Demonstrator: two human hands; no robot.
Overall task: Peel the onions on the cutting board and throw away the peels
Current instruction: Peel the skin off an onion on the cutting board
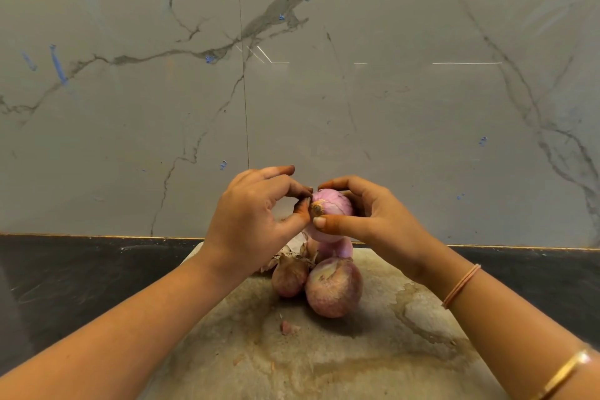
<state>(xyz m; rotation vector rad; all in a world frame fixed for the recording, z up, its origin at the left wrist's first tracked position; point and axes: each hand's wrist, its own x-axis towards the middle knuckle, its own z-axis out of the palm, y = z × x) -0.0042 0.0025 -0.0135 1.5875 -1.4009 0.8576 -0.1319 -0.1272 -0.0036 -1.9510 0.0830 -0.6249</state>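
Above the far end of the cutting board (324, 364), I hold a half-peeled onion (332, 204) up between both hands, clear of everything below it. My right hand (370, 216) grips it, thumb under and fingers curled over the top. My left hand (256, 221) pinches at its root end with thumb and forefinger.

Beneath, on the board, a large unpeeled onion (334, 291) lies touching a smaller one (290, 276) on its left. Just behind them sits a peeled onion (336, 248), with a heap of dry peels (293, 248) beside it near the board's far edge. One small scrap of peel (288, 327) lies apart, nearer to me.

The board's far edge stops just short of the marble wall (324, 75). The dark worktop (81, 276) shows along both sides. From the onions toward me the board is bare but stained, with wet patches on its right part. My right arm carries a thin band (461, 286) and a gold bangle (565, 373).
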